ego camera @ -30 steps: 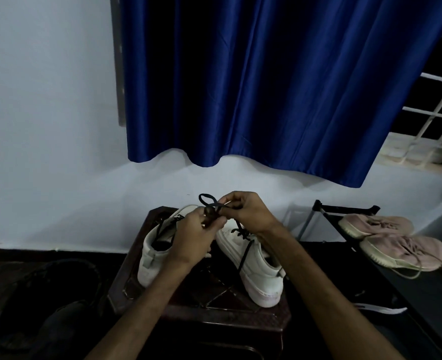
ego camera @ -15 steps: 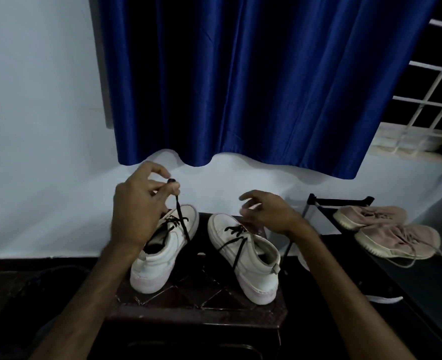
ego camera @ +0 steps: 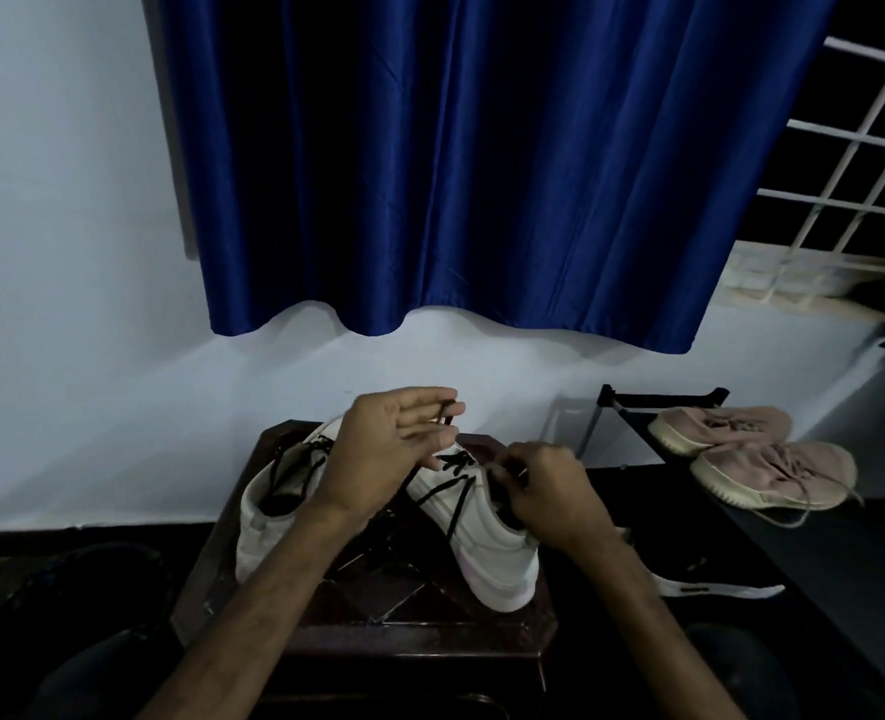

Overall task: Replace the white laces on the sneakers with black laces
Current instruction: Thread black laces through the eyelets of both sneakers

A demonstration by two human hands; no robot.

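Home interior, dim room by a window, shoe-storage corner.
Plain white wall (ego camera: 66, 252); blue curtain (ego camera: 456, 163) hangs over a window fitted with a white grille (ego camera: 856, 148). Low black rack (ego camera: 663, 394) at right carries worn pink shoes (ego camera: 773, 472); a black shoe (ego camera: 715, 589) lies lower down beside it. Small dark wooden table (ego camera: 378, 631) against the wall, white sneakers (ego camera: 487, 532) on it.

Dark wooden stool (ego camera: 378, 636) holds left sneaker (ego camera: 258, 532) and right sneaker (ego camera: 492, 548), side by side
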